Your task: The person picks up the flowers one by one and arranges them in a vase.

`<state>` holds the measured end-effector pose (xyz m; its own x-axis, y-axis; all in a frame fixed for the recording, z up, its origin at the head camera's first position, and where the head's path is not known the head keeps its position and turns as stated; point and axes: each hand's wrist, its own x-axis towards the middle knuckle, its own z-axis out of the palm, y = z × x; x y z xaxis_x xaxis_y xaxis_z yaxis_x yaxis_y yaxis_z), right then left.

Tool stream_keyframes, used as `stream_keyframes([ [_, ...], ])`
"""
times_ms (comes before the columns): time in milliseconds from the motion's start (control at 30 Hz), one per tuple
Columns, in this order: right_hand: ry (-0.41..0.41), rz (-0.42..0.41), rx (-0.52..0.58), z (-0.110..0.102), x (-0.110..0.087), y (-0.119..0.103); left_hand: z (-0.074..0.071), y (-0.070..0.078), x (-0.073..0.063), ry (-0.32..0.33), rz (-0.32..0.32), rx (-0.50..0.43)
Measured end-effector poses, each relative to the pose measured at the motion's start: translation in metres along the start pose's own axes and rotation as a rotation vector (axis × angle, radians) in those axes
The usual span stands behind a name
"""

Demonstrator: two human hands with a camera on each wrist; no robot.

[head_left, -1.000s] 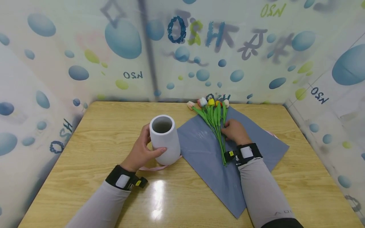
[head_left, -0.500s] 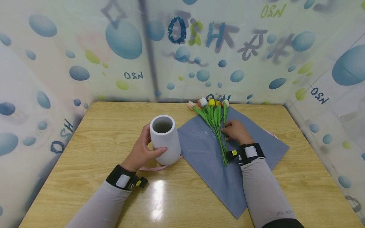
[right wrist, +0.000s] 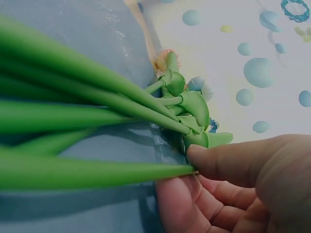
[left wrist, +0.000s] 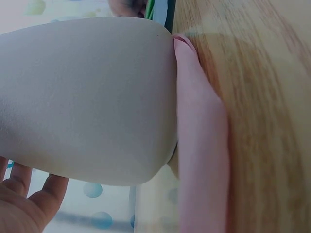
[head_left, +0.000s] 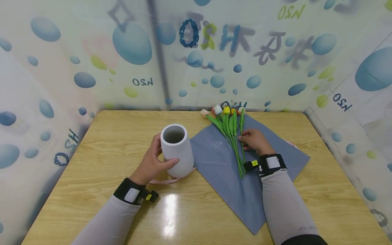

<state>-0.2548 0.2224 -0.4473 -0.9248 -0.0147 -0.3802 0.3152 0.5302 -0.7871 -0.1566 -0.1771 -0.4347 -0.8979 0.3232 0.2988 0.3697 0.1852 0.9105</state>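
Note:
A white vase stands upright on the table, its opening facing up. My left hand holds it from the left, thumb across the front; the other fingers lie along its far side in the left wrist view. With thumb and index finger, my right hand pinches the green stem of the rightmost artificial tulip, whose flower is whitish. Several other artificial tulips in pink, white, yellow and orange lie beside it in a loose bunch. Their heads point toward the back wall.
Blue-grey wrapping sheet is spread under the tulips. A pink ribbon runs along the wooden table by the vase's base. Walls printed with blue and green ovals enclose the table at the back and sides.
My right hand has shifted slightly right with the pinched tulip, widening the gap between its stem and the bunch. The left hand and vase stay put.

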Motion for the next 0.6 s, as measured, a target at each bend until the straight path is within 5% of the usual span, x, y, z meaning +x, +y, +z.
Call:
stream_keyframes([
  [600,-0.035,-0.074,0.163,-0.011,0.003,0.003,0.0,-0.001,0.0,0.005,0.008,0.004],
])
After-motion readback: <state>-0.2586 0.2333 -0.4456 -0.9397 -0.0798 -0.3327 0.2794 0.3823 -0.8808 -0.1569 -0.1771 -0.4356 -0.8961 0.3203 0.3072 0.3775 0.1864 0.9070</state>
